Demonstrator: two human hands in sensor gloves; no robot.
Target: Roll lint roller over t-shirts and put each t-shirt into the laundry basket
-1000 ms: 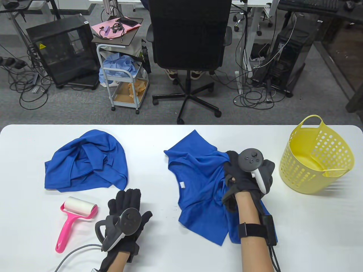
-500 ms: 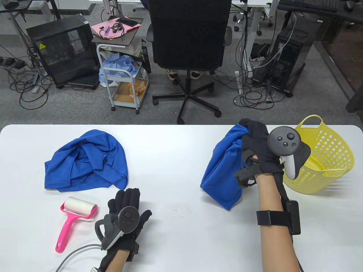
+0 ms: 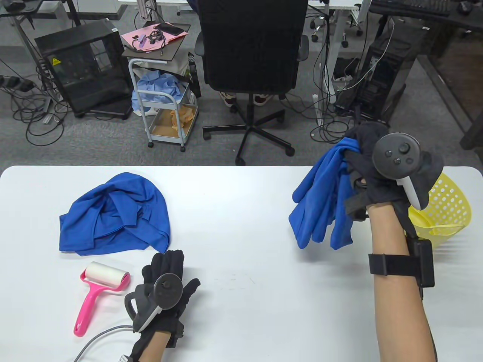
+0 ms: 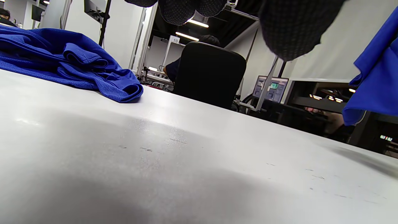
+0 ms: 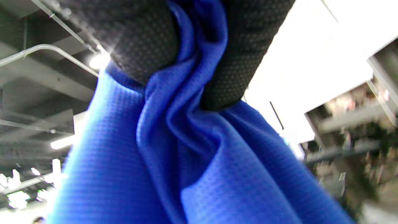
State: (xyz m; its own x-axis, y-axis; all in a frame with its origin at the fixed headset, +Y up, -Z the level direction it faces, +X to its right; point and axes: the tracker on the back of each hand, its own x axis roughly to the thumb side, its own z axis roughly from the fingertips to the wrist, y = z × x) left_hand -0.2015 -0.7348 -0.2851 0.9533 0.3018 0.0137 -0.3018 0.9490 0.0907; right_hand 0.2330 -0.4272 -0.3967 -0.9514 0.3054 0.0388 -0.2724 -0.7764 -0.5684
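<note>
Hanging clear of the table (image 3: 241, 301), the blue shirt (image 3: 320, 203) droops in long folds from the right hand (image 3: 377, 177), off at about two o'clock from the table's middle. The right wrist view shows cloth bunched between two gloved fingers (image 5: 245, 56), so that hand is clenched round a gathered fistful. Just beyond the hand at three o'clock sits the yellow basket (image 3: 449, 211), mostly hidden behind the wrist and tracker.

This looks like the carry-to-basket step for this shirt. The next move, I'd judge, calls for swinging the bundle a little further right until the dangling ends are over the rim, then lowering and letting go; the trailing folds could catch on the rim or drag the light basket.

Over at ten o'clock a second shirt (image 3: 113, 213) lies crumpled on the table, not yet binned. Below it, at eight o'clock, the pink roller (image 3: 99, 292) rests flat, nobody touching it. The left hand (image 3: 166, 290) lies palm down just beside the roller, fingers straight and loosely together, holding nothing.
</note>
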